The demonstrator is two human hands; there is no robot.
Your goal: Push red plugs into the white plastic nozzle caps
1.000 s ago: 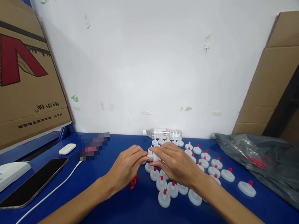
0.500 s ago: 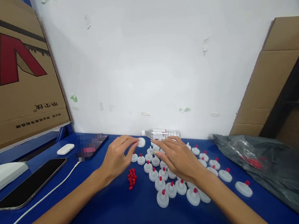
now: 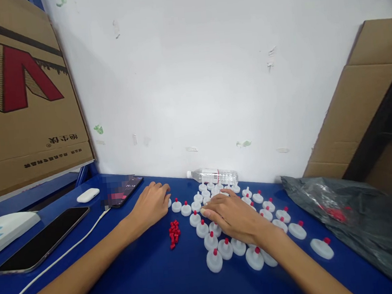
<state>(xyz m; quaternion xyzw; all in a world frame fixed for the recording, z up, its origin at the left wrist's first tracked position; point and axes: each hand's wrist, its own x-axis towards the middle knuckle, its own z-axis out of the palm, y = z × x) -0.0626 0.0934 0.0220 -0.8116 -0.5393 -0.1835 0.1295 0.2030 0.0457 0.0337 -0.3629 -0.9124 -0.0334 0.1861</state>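
My left hand [image 3: 153, 202] is low over the blue table, fingers curled down around a white round cap [image 3: 169, 203]. Only a sliver of that cap shows beside the fingertips, at the left end of a row of similar caps with red tips [image 3: 186, 208]. My right hand [image 3: 229, 211] reaches into the group of white caps, thumb and fingers closed around one that they mostly hide. Some caps at the back [image 3: 197, 197] carry no red tip. Between my forearms lies a small pile of loose red tips [image 3: 174, 234].
A clear plastic bottle [image 3: 214, 176] lies against the wall. On the left are two phones [image 3: 44, 240] [image 3: 127, 192], a white cable [image 3: 64, 251], a small white case [image 3: 88, 195] and a white device [image 3: 9, 231]. Grey plastic bags [image 3: 367, 223] lie on the right.
My left hand has lowered and moved slightly left, bringing the white cap with the red tip down to the table. My right hand has dropped onto the caps, its fingers closing.
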